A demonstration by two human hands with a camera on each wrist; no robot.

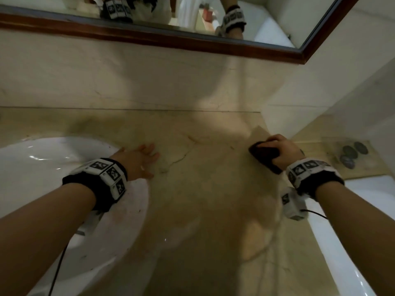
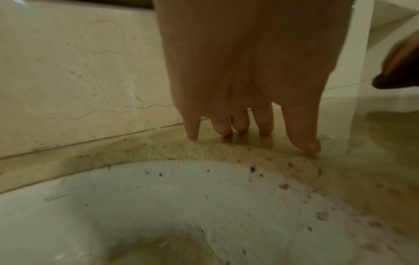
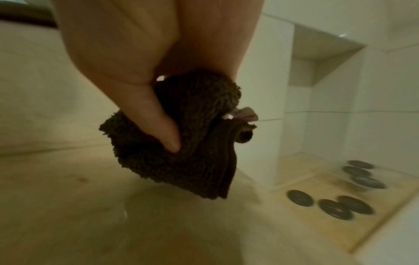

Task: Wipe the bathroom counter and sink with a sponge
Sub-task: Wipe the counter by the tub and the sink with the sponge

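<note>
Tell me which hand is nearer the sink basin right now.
Left. The left hand rests with fingers spread on the counter right at the sink rim; the right hand holds the dark sponge far across the counter.

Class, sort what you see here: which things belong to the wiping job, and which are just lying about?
Belonging to the job:
- dark sponge, gripped by the right hand
- counter, left hand resting on it
- sink, speckled with dirt

Just lying about:
- dark round discs on the side ledge
- mirror
</note>
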